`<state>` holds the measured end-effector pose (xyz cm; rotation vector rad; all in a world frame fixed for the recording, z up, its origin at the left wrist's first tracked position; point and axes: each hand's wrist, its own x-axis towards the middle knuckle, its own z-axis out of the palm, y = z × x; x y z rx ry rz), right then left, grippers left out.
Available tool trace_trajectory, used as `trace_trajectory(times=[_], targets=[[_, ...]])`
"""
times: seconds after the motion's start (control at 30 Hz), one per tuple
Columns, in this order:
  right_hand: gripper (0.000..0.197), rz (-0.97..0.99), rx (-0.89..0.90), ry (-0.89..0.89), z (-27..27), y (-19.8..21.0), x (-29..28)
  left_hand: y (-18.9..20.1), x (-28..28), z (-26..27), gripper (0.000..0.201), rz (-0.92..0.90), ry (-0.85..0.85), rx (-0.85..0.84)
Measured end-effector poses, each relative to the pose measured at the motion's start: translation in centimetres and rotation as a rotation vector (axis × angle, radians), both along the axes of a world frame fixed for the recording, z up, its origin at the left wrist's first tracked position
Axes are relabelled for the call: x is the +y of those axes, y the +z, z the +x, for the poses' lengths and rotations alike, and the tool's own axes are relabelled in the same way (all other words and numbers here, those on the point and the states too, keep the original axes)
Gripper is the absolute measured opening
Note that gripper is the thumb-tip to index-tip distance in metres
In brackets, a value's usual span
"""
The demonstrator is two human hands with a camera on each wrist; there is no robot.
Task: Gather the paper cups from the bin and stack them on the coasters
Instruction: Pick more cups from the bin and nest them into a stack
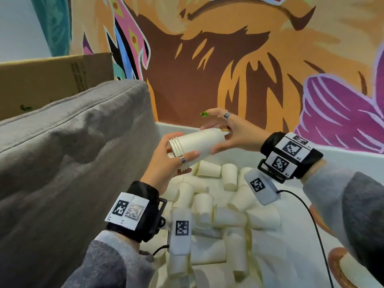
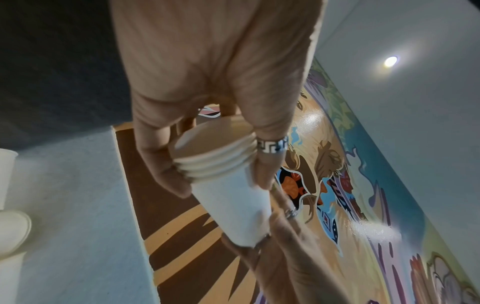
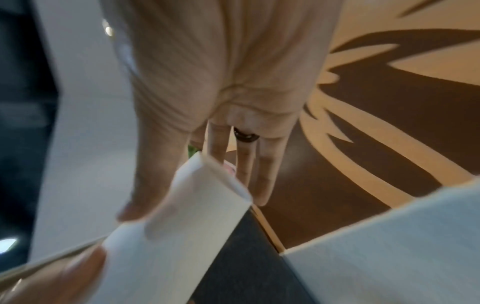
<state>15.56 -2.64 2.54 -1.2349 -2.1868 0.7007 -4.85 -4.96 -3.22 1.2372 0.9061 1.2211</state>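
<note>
1. White bin [image 1: 342,161]: full of loose paper cups [image 1: 204,206], lying jumbled.
2. Nested cup stack [image 1: 195,142] held sideways above the bin's far end.
3. Left hand [image 1: 166,163] grips the stack's rim end.
4. Right hand [image 1: 232,132] pinches its base end.
5. Grey cushion [image 1: 72,152] left of the bin.

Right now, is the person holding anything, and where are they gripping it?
A nested cup stack, held sideways above the bin. The left hand grips the rim end; the right hand holds the base end.
</note>
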Motion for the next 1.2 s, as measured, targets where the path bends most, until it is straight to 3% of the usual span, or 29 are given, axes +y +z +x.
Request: trace_trajectory(times=[0.07,0.13,0.2,0.27,0.37,0.43,0.6,0.7,0.77,0.97,1.2], targets=[[0.055,-0.06,0.163,-0.121,1.4,-0.8,0.5,-0.1,0.2,0.0,0.051,0.005,0.037,-0.019],[0.041,-0.145,0.212,-0.333,3.5,-2.5,1.5,-0.1,0.5,0.1,0.052,-0.002,0.058,-0.042],[0.042,-0.261,0.104,-0.541,5.7,-5.1,2.7,0.0,0.7,0.3,0.051,-0.006,0.067,-0.048],[0.044,-0.382,-0.113,-0.643,7.7,-8.1,3.8,0.1,0.9,0.6,0.049,-0.007,0.068,-0.039],[0.044,-0.439,-0.389,-0.673,9.7,-12.6,4.8,0.0,1.1,0.9,0.051,-0.008,0.07,-0.022],[0.047,-0.472,-0.457,-0.704,10.5,-14.7,5.1,-0.2,1.2,1.0,0.052,-0.006,0.076,-0.01],[0.035,-0.581,-0.502,-0.703,11.4,-18.0,6.1,-0.5,1.6,1.2,0.053,-0.014,0.098,-0.001],[0.043,-0.575,-0.538,-0.703,14.3,-22.3,9.0,-0.7,1.9,1.3,0.054,-0.018,0.108,0.008],[0.037,-0.603,-0.481,-0.696,15.1,-24.2,10.3,-0.8,2.1,1.4,0.054,-0.017,0.117,0.01],[0.023,-0.704,-0.186,-0.695,10.7,-17.5,7.1,-1.2,2.2,1.4,0.055,-0.013,0.135,0.0],[0.017,-0.49,-0.08,-0.604,9.0,-10.7,6.2,-1.0,1.8,0.9,0.057,-0.007,0.185,-0.047]])
